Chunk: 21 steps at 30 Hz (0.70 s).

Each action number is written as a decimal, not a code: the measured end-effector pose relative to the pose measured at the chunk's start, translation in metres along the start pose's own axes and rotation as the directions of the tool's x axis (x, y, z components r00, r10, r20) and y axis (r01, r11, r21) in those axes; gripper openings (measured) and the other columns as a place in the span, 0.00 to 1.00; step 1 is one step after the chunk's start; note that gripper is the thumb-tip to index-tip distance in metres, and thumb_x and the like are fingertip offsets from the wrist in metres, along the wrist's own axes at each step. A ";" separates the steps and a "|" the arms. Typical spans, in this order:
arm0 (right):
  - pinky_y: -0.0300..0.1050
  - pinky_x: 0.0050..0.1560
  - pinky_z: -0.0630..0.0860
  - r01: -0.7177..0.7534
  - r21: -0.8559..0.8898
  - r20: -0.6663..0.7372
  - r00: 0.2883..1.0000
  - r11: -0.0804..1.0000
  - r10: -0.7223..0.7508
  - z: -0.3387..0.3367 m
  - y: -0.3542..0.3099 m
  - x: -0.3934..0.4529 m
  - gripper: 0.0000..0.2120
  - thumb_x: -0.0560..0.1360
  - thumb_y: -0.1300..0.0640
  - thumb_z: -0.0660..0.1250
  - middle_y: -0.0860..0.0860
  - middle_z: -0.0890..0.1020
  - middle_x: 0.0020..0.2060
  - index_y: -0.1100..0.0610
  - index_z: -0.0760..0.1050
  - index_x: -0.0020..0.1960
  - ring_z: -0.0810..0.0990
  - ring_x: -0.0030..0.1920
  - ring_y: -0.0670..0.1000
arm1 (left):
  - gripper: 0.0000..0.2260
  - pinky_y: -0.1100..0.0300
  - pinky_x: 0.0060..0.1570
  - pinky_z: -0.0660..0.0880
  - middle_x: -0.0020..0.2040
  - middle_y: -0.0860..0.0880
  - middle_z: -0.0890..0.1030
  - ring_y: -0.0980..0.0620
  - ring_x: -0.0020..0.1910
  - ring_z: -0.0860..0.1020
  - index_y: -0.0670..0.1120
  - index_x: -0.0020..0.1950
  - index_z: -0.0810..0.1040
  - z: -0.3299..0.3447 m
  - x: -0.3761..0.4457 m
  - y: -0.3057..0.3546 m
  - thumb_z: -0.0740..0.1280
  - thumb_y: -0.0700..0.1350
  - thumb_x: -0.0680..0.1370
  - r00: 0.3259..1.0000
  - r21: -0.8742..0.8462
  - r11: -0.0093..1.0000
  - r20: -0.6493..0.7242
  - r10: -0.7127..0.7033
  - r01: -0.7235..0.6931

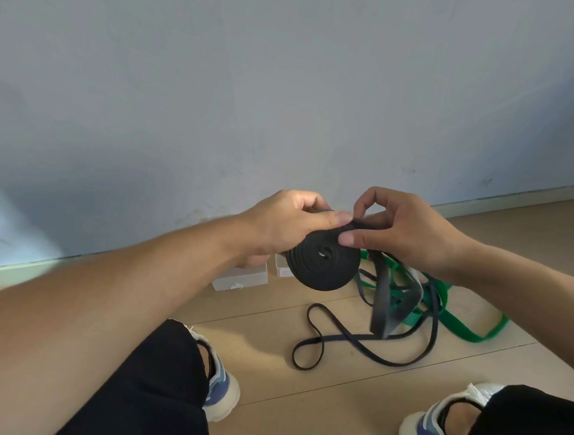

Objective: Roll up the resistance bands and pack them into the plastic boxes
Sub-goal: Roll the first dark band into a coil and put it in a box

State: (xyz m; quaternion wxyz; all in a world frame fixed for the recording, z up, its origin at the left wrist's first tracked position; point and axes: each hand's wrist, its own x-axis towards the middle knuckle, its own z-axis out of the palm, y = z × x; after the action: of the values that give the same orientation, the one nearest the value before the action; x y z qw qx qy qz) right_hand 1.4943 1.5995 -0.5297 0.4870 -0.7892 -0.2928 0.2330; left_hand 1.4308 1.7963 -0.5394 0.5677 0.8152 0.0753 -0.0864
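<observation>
A grey-blue wall (289,80) fills the upper half of the view, meeting a wooden floor (332,409) along a pale skirting line. Taking the black roll (323,264) as the landmark: it is a thick, tightly wound coil of black resistance band held up in front of the wall's foot, its flat spiral face turned toward the camera. The left hand (288,229) grips the roll from its left side, fingers curled behind it and the thumb laid across its upper edge. The right hand (401,229) sits just right of the roll, its thumb and forefinger closed in a narrow pinch on the band at the roll's top right, the other fingers curled loosely behind. From that pinch the unrolled tail of the black band (388,304) hangs down to the right of the roll, blurred. Below and right of the roll, a green band (469,331) lies on the floor in loose loops, tangled with a thin dark band (348,342) that trails toward the camera. Behind the roll, partly hidden by it and the left hand, two pale plastic boxes (239,280) stand on the floor near the wall. Two sneakers (222,387) show well below the roll.
</observation>
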 end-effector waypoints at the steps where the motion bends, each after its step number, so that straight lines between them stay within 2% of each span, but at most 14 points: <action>1: 0.49 0.45 0.79 -0.034 0.049 0.047 0.998 0.998 0.032 -0.004 0.002 0.001 0.20 0.69 0.53 0.77 0.59 0.88 0.44 0.58 0.73 0.54 0.84 0.40 0.54 | 0.13 0.57 0.41 0.77 0.43 0.49 0.84 0.51 0.41 0.82 0.48 0.46 0.81 -0.001 0.001 0.000 0.72 0.58 0.77 1.000 -0.034 0.999 -0.015 0.007 -0.007; 2: 0.48 0.46 0.81 -0.076 0.048 0.103 0.992 0.996 0.070 -0.008 0.005 0.001 0.20 0.69 0.53 0.77 0.58 0.88 0.44 0.57 0.74 0.57 0.86 0.42 0.55 | 0.12 0.59 0.39 0.77 0.41 0.49 0.84 0.53 0.38 0.81 0.48 0.46 0.80 -0.002 0.003 0.001 0.71 0.56 0.79 0.999 -0.081 0.997 -0.046 0.003 -0.006; 4: 0.49 0.48 0.81 -0.135 -0.079 0.223 0.963 0.988 0.150 -0.015 0.017 0.001 0.18 0.72 0.52 0.74 0.55 0.88 0.45 0.57 0.77 0.57 0.87 0.44 0.53 | 0.11 0.60 0.39 0.75 0.40 0.49 0.83 0.52 0.37 0.80 0.47 0.46 0.77 -0.011 0.008 0.000 0.70 0.53 0.81 0.990 -0.199 0.980 -0.137 -0.037 0.009; 6: 0.48 0.48 0.77 -0.194 -0.113 0.311 0.925 0.974 0.220 -0.019 0.034 0.003 0.11 0.75 0.52 0.72 0.53 0.87 0.43 0.58 0.79 0.52 0.84 0.42 0.52 | 0.12 0.55 0.49 0.73 0.46 0.46 0.83 0.48 0.46 0.79 0.47 0.47 0.77 -0.022 0.014 -0.007 0.72 0.55 0.78 0.972 -0.282 0.959 -0.211 -0.100 0.037; 8: 0.47 0.49 0.77 -0.285 -0.053 0.342 0.895 0.957 0.285 -0.024 0.048 0.006 0.09 0.77 0.53 0.71 0.54 0.86 0.42 0.58 0.80 0.50 0.83 0.42 0.51 | 0.14 0.50 0.56 0.73 0.52 0.43 0.82 0.44 0.53 0.78 0.46 0.47 0.77 -0.029 0.019 -0.019 0.73 0.56 0.75 0.963 -0.294 0.952 -0.218 -0.156 0.088; 9: 0.48 0.52 0.78 -0.315 -0.077 0.357 0.877 0.946 0.321 -0.028 0.054 0.005 0.10 0.77 0.52 0.70 0.54 0.86 0.43 0.58 0.81 0.51 0.84 0.43 0.51 | 0.13 0.49 0.59 0.73 0.55 0.42 0.82 0.43 0.55 0.78 0.45 0.48 0.77 -0.032 0.021 -0.024 0.72 0.55 0.77 0.959 -0.298 0.948 -0.218 -0.180 0.110; 11: 0.49 0.57 0.78 -0.348 -0.239 0.381 0.825 0.907 0.417 -0.035 0.064 0.002 0.14 0.75 0.49 0.71 0.53 0.87 0.46 0.60 0.82 0.54 0.85 0.47 0.52 | 0.14 0.44 0.67 0.74 0.63 0.41 0.81 0.42 0.62 0.79 0.43 0.56 0.79 -0.041 0.026 -0.032 0.71 0.53 0.79 0.938 -0.324 0.935 -0.257 -0.234 0.144; 13: 0.46 0.57 0.79 -0.404 -0.302 0.362 0.789 0.864 0.496 -0.042 0.075 -0.002 0.17 0.73 0.49 0.73 0.52 0.87 0.46 0.62 0.82 0.54 0.84 0.48 0.50 | 0.23 0.41 0.68 0.74 0.66 0.41 0.80 0.40 0.65 0.78 0.44 0.63 0.79 -0.053 0.030 -0.039 0.73 0.56 0.74 0.909 -0.369 0.917 -0.312 -0.275 0.151; 15: 0.47 0.58 0.77 -0.457 -0.150 0.280 0.831 0.877 0.481 -0.049 0.085 -0.002 0.16 0.72 0.50 0.73 0.54 0.85 0.46 0.63 0.81 0.51 0.83 0.48 0.52 | 0.24 0.40 0.66 0.75 0.65 0.41 0.81 0.39 0.63 0.79 0.45 0.62 0.80 -0.065 0.035 -0.050 0.74 0.57 0.72 0.887 -0.381 0.911 -0.349 -0.302 0.160; 17: 0.53 0.63 0.74 -0.456 0.170 0.245 0.878 0.874 0.410 -0.058 0.088 -0.002 0.13 0.75 0.52 0.72 0.58 0.84 0.46 0.63 0.81 0.49 0.82 0.50 0.57 | 0.22 0.40 0.65 0.76 0.63 0.41 0.81 0.39 0.61 0.80 0.44 0.62 0.80 -0.072 0.035 -0.060 0.73 0.56 0.74 0.868 -0.388 0.905 -0.373 -0.329 0.176; 19: 0.55 0.61 0.78 -0.426 0.507 0.268 0.904 0.749 0.333 -0.065 0.083 -0.003 0.10 0.75 0.59 0.70 0.59 0.84 0.47 0.63 0.82 0.53 0.83 0.53 0.60 | 0.25 0.41 0.65 0.76 0.65 0.42 0.81 0.39 0.61 0.81 0.43 0.64 0.79 -0.076 0.036 -0.066 0.74 0.55 0.72 0.851 -0.403 0.897 -0.394 -0.347 0.179; 21: 0.51 0.50 0.84 -0.410 0.639 0.221 0.908 0.650 0.356 -0.067 0.084 -0.002 0.11 0.76 0.64 0.66 0.59 0.85 0.49 0.64 0.81 0.57 0.86 0.51 0.60 | 0.29 0.42 0.67 0.75 0.66 0.42 0.80 0.40 0.64 0.80 0.42 0.66 0.78 -0.079 0.039 -0.067 0.74 0.56 0.70 0.855 -0.427 0.889 -0.388 -0.344 0.164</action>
State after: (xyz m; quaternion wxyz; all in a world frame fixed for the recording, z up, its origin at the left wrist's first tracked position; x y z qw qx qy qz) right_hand 1.5567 1.5260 -0.5774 0.6666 -0.5934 -0.0336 0.4499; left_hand 1.4588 1.8948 -0.5823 0.6638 0.6697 0.3298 0.0467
